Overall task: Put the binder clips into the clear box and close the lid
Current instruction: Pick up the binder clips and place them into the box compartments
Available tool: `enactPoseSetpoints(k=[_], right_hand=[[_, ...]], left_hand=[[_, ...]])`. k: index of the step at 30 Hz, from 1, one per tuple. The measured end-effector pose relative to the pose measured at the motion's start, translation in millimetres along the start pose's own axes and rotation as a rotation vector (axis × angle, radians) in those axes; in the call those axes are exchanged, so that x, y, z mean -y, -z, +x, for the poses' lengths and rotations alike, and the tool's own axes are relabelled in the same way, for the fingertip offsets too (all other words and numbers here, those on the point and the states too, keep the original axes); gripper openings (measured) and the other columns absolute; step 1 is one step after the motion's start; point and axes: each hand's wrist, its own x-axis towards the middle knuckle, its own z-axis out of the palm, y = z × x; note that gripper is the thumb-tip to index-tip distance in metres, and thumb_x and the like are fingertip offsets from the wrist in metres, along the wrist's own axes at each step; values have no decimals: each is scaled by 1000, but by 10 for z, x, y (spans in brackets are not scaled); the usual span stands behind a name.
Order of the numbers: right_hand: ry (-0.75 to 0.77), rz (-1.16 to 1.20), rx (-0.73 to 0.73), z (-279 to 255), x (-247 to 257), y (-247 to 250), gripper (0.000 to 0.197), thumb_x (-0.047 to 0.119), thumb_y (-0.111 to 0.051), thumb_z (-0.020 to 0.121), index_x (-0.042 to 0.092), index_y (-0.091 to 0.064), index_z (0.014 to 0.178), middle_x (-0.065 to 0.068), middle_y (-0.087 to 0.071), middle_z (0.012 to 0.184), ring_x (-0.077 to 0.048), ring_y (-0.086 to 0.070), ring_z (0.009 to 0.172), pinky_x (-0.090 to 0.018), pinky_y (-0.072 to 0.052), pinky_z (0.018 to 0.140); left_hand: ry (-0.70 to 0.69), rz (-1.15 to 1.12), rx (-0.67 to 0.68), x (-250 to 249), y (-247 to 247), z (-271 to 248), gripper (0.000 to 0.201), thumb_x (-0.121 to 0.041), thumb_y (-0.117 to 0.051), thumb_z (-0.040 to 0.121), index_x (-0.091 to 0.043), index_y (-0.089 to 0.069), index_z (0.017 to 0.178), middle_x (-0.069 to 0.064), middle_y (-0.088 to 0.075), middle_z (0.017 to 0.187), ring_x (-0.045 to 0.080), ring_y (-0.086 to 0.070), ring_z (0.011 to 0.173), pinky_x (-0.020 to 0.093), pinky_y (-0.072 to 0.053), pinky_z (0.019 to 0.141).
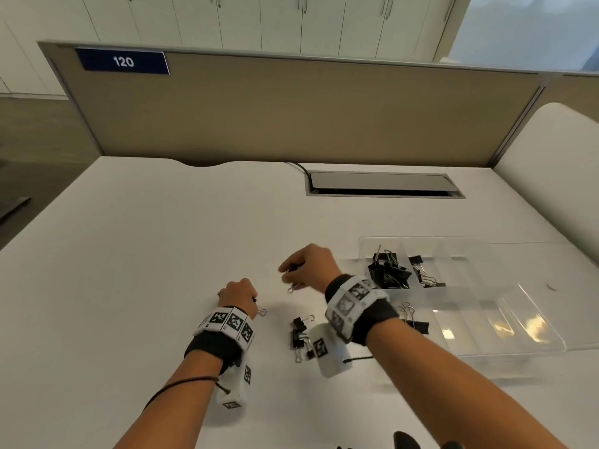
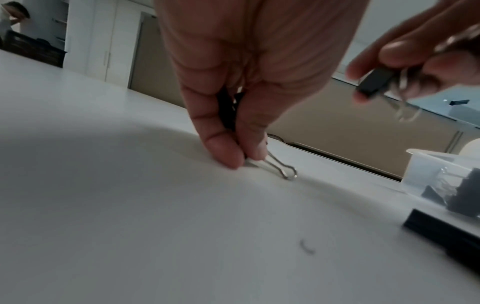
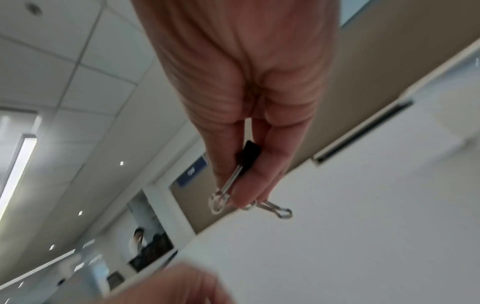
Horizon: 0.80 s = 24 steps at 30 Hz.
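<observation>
Binder clips, black with silver wire handles, lie at 6 o'clock on the worktop; more fill the clear box at 3 o'clock. Each grip, left hand and right hand, pinches one clip.

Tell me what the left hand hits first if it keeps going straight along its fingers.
Most likely the white desk. The left hand points downward, pinching a binder clip whose wire handle already looks to be at the surface. Nothing else lies in that line, though exact contact is unclear.

White table: clear box with open lid toward right edge, loose binder clips near front edge, recessed cable hatch by back edge.
</observation>
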Motion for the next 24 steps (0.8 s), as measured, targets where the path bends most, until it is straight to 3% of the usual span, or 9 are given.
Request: enactPoseSetpoints(k=[3,9,12,14,16,18,20,22,24], right_hand=[[-14,68,-60,-48,37,429,24,2,-72,78,1,-73,102,1,-62,70,-11,-62,57,-16,-59,64],[-54,55,-123,-175,-151,823,22,2,-73,78,1,-73,100,-4,-65,75,-12,-63,58,-16,-59,62],[-61,-125,-20,-218,-281,586,23,4,-71,80,4,-73,103,-8,-71,81,-12,-64,57,-17,-59,63],[-31,-261,79,-247,-318,335,28,5,-69,81,9,-72,109,-13,-74,98,-18,-67,65,-25,-60,75],[18,-435,193,-253,-344,80,35,5,-67,83,13,-68,118,-13,-72,108,-24,-70,85,-30,-57,86],[57,-591,265,-235,-370,-142,37,6,-63,86,14,-65,122,-13,-68,116,-28,-67,100,-32,-54,91],[32,-675,280,-206,-387,-290,33,8,-58,88,10,-66,120,-17,-63,119,-32,-62,98,-35,-51,89],[6,-727,281,-187,-378,-361,30,8,-53,89,4,-67,115,-18,-57,108,-31,-55,82,-34,-48,79],[26,-775,269,-162,-371,-376,30,6,-49,87,1,-66,111,-14,-46,95,-25,-44,63,-31,-41,72]], left_hand=[[-10,-14,-6,-71,47,-8,27,0,-50,89,-5,-59,114,14,-59,123,29,-56,116,32,-46,94],[-45,-15,11,-223,59,-48,26,0,-49,90,-4,-57,114,15,-53,125,30,-57,113,31,-46,93],[-65,-4,8,-268,54,-75,27,2,-46,90,-2,-56,114,15,-53,125,29,-54,115,31,-44,95],[-83,-14,24,-300,58,-101,26,3,-45,89,-2,-56,112,13,-59,122,28,-55,114,31,-45,93],[-90,-32,40,-320,66,-128,22,5,-44,87,-8,-57,100,12,-61,114,26,-58,100,28,-46,83],[-94,-56,33,-317,64,-156,24,8,-43,85,-16,-47,82,9,-57,98,21,-51,84,23,-41,64],[-92,-85,36,-322,63,-200,27,9,-43,84,-17,-46,83,7,-54,93,22,-52,82,22,-40,57],[-86,-100,48,-333,74,-245,31,8,-45,85,-15,-57,101,10,-61,103,27,-60,94,30,-48,74],[-71,-111,55,-335,73,-267,36,6,-48,86,-14,-61,113,9,-63,118,26,-61,109,30,-48,89]])
